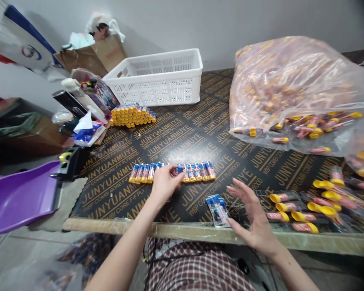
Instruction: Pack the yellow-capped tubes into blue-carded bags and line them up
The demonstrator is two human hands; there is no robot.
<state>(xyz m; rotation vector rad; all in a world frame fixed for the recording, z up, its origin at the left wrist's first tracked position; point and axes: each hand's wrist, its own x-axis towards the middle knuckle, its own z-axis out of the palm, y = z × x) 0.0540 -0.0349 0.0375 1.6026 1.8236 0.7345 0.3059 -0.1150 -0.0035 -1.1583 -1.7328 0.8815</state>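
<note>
A row of small tubes [197,171] with blue printed tops and yellow bottoms lies side by side across the middle of the table. Over the row, my left hand [165,182] is closed, with thumb and fingertips pinching one tube that has a blue end [179,169]; my fingers partly hide it. My right hand [253,216] is open, fingers apart and holding nothing. Just left of its thumb lies a small stack of flat, clear printed plastic sleeves [219,211] with blue tops.
Yellow-capped tubes [305,217] lie loose at right, below a large clear bag [291,76] of similar ones. A white basket [157,87] stands at the back beside stacked tubes [132,116]. A purple dustpan [24,198] sits left. The table edge [185,232] is taped.
</note>
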